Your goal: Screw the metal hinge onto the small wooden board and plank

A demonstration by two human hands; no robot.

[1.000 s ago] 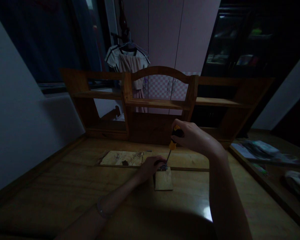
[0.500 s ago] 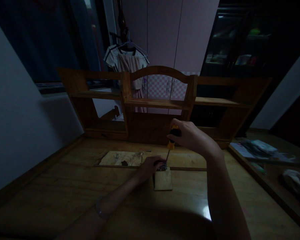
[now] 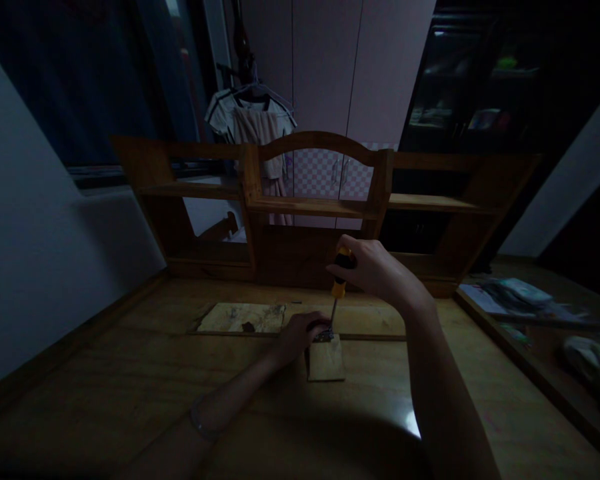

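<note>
My right hand (image 3: 373,263) is wrapped round the yellow and black handle of a screwdriver (image 3: 339,288), which stands nearly upright. Its shaft runs down to a small metal piece, perhaps a hinge (image 3: 323,337), at the far edge of a small wooden block (image 3: 326,361). My left hand (image 3: 300,333) is closed at that same edge, fingertips pressed on the metal piece beside the screwdriver tip. The exact contact of tip and metal is too dark to make out. Behind the hands lies a long pale wooden strip (image 3: 365,320), with a stained, worn section (image 3: 245,317) to its left.
A wooden shelf unit (image 3: 315,208) stands across the back of the wooden tabletop (image 3: 205,387). A small thin dark object (image 3: 296,303) lies behind the strip. Papers and bags (image 3: 520,300) lie on a lower surface at the right. Clothes (image 3: 260,127) hang behind the shelf.
My right hand and the screwdriver handle have shifted slightly left, so the screwdriver is more upright. The left hand and the block hold nearly the same place.
</note>
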